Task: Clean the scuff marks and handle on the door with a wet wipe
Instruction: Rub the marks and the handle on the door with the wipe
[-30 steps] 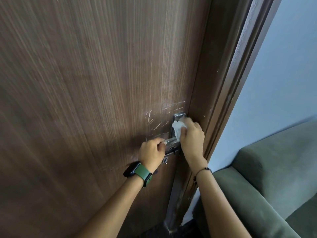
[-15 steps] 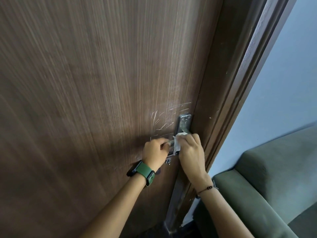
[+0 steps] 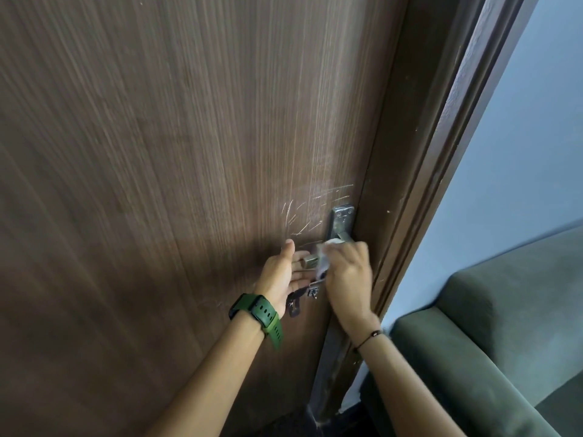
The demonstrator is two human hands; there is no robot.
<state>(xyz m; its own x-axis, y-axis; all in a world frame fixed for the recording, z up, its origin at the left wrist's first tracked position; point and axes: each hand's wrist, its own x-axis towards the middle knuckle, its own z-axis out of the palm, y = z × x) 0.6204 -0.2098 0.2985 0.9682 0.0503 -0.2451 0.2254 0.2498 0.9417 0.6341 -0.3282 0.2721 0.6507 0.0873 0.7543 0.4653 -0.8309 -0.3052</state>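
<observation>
A dark brown wooden door [image 3: 176, 171] fills the view. White scuff marks [image 3: 310, 212] streak it just left of the metal handle plate [image 3: 342, 220]. My right hand [image 3: 347, 272] is shut on a white wet wipe [image 3: 325, 258], wrapped around the lever of the handle [image 3: 309, 259]. My left hand [image 3: 282, 274] is open beside the lever's free end, palm facing it, fingers spread and not gripping. A key [image 3: 295, 305] hangs from the lock below the lever.
The door frame [image 3: 441, 152] runs down the right side, with a pale blue wall [image 3: 520, 171] past it. A green sofa [image 3: 492, 335] stands at the lower right, close to the frame. My left wrist wears a green watch [image 3: 257, 315].
My left hand has let go of the lever and opened. My right hand with the wipe has slid down from the plate onto the lever.
</observation>
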